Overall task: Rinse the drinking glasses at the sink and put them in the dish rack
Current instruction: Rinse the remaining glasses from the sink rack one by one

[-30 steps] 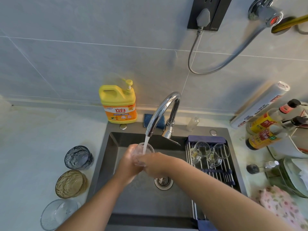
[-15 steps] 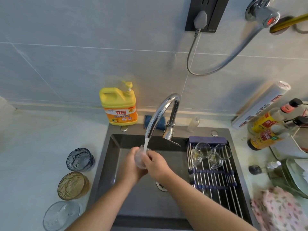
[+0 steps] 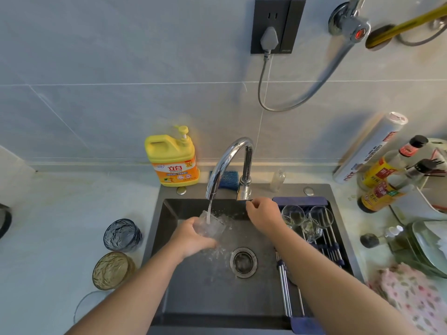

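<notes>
Sink station seen from the head camera. A yellow detergent jug (image 3: 173,160) against the wall carries an orange label with "立白" in red; the smaller print below it is illegible. At right, a leaning white roll (image 3: 370,151) and two sauce bottles (image 3: 381,183) bear red and dark lettering too small to read. The left grip (image 3: 193,239) is closed around a clear drinking glass (image 3: 210,226), fingers wrapped about its wall, holding it tilted over the sink (image 3: 167,238) directly beneath the running stream from the faucet (image 3: 229,158); water splashes around it. The right grip (image 3: 263,215), fingers curled, pinches the faucet handle (image 3: 244,196). Rinsed clear glasses (image 3: 292,215) stand in the dish rack (image 3: 326,240) across the sink's right side. A blue glass (image 3: 122,234), an amber glass (image 3: 112,270) and a clear one (image 3: 88,308) wait on the desk (image 3: 48,250), left.
</notes>
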